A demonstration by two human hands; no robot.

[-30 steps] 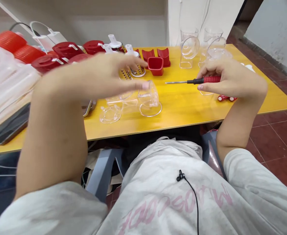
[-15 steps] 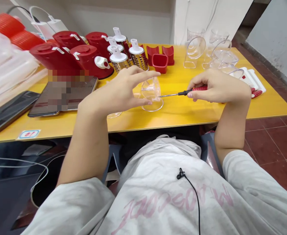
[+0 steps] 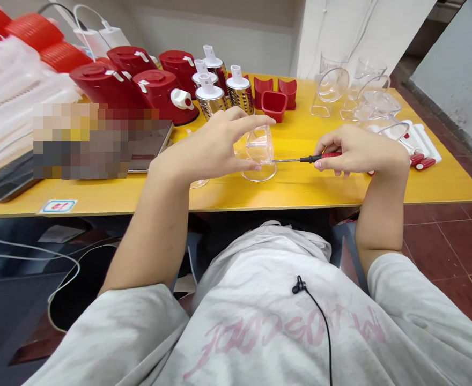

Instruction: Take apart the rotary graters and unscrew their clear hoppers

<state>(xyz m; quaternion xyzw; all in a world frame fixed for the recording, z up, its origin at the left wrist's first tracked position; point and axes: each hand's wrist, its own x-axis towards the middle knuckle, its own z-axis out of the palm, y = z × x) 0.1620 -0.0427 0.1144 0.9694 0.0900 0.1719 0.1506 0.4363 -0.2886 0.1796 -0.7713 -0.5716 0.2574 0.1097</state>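
Note:
My left hand (image 3: 215, 145) grips a clear plastic housing (image 3: 260, 143) between thumb and stretched fingers, just above the yellow table (image 3: 300, 190). The housing lies on its side with a round rim at its lower edge. In my right hand (image 3: 359, 153) is a screwdriver (image 3: 310, 159) with a red and black handle, held level between thumb and fingers. Its thin metal shaft points left, and the tip meets the housing's right side. Whether the tip sits on a screw is too small to tell. Another clear piece (image 3: 199, 183) shows partly under my left wrist.
Red grater bases (image 3: 161, 94), metal grating drums (image 3: 242, 96) and red pushers (image 3: 274, 106) stand at the back. More clear housings (image 3: 328, 86) and white parts with red ends (image 3: 421, 140) lie right. A tablet-like device (image 3: 149, 147) and plastic-wrapped red parts (image 3: 35, 32) are left.
The whole view has shifted, so the table and its things appear farther right. Both hands keep their hold, and the screwdriver tip stays against the clear housing.

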